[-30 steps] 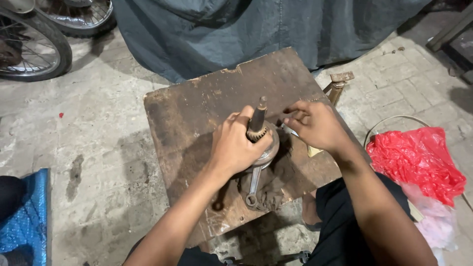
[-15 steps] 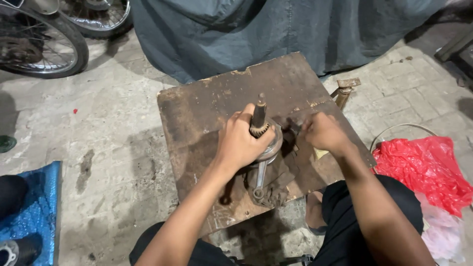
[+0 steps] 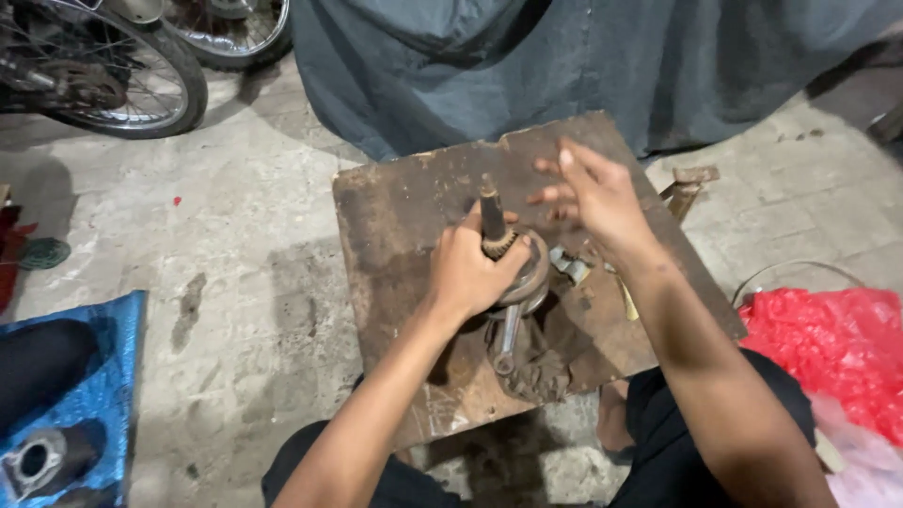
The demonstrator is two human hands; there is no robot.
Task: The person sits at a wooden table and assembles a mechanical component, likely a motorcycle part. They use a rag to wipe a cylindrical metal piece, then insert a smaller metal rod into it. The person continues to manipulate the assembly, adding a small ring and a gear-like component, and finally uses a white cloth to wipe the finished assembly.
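One greasy steel crankshaft with upright shaft and connecting rod (image 3: 513,282). One rusty brown square metal counter (image 3: 404,226). Two bare hands: left hand (image 3: 470,268), right hand (image 3: 593,198). Two spoked wheels, far left (image 3: 103,75). One red plastic bag, right (image 3: 837,348). One blue sheet, near left (image 3: 94,376). One grey cloth, far (image 3: 564,56).

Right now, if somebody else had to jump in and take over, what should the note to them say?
Left hand: closed around the crankshaft, holding it upright on the wooden board.
Right hand: open, raised above the board, holding nothing.
Small metal parts lie loose right of the crankshaft; its connecting rod hangs toward the near edge.
Done: crankshaft stood and steadied.
Left: cannot tell.
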